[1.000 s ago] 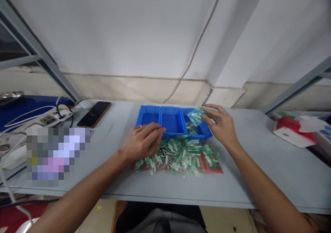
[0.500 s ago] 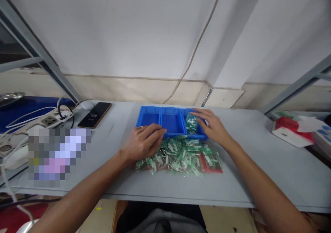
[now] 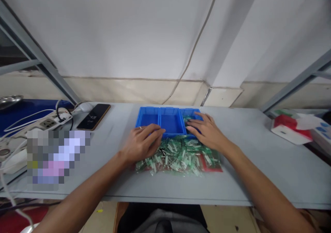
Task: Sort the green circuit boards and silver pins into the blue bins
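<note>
A blue tray (image 3: pixel 167 111) with three compartments stands on the grey table (image 3: pixel 258 167). In front of it lies a pile of small clear bags (image 3: pixel 181 155) holding green parts. My left hand (image 3: pixel 142 141) rests on the pile's left end with its fingers curled, fingertips at the tray's front wall. My right hand (image 3: pixel 207 131) lies flat, fingers stretched out, over the tray's right compartment, pressing on the bags inside it. The left and middle compartments show bare blue bottoms.
A black phone (image 3: pixel 93 116) lies left of the tray, beside a white power strip (image 3: pixel 49 122) with cables. A red and white box (image 3: pixel 291 129) sits at the right edge. Metal shelf posts (image 3: pixel 38 59) rise on both sides. A wall stands close behind the table.
My right hand carried a bag of green parts down into the right compartment, let it go and now lies flat over it. My left hand has stayed on the pile.
</note>
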Demonstrator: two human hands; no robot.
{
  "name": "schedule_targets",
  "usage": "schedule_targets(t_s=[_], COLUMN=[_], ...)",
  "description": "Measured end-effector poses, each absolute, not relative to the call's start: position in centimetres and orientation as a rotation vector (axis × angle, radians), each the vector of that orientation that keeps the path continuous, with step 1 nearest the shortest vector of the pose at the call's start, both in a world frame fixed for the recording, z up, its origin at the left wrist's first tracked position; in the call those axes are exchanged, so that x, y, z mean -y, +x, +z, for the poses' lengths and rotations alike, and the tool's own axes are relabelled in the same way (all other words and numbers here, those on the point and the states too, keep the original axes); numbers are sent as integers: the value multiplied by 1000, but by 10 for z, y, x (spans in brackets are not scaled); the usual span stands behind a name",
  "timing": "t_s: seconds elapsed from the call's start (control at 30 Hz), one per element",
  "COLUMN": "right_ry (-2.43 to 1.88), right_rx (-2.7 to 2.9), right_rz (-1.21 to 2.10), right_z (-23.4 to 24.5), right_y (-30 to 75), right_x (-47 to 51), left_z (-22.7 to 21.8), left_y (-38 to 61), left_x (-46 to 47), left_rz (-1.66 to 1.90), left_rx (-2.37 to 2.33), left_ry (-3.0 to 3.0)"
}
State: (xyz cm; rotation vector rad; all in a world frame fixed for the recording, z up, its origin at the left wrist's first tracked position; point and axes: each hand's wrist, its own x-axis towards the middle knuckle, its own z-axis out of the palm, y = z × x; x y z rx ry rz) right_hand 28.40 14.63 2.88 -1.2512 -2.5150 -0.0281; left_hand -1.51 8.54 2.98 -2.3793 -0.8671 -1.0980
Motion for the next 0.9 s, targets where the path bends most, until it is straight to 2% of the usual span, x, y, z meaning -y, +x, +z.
schedule_targets(t_s=[0.17,0.3,0.53,0.63,0.8,0.9], right_ry=[-1224,-907,-683,-677,-873,-848], right_rx=[2386,2328,2395,2233,1749,1673], right_rz=[-163,-161,-135,29,572,754], right_z=[33,40,37,38,43,44], right_y=[277,263,250,249,240,235], right_x=[-137,-121,-113,-110,-98,-94], left_z=[28,26,15,16,28,33], left_y=[-13,-12,-16,-15,-7,-6], left_x=[-89,-96,-105,-104,-94,-88], left_rz=[-1112,-1100,-835,-842,-1025,-1076], left_rx=[911,1032,1169,1133,985,854], left_ry=[-2406,-2485,-2611,-2589,-2530,-2514])
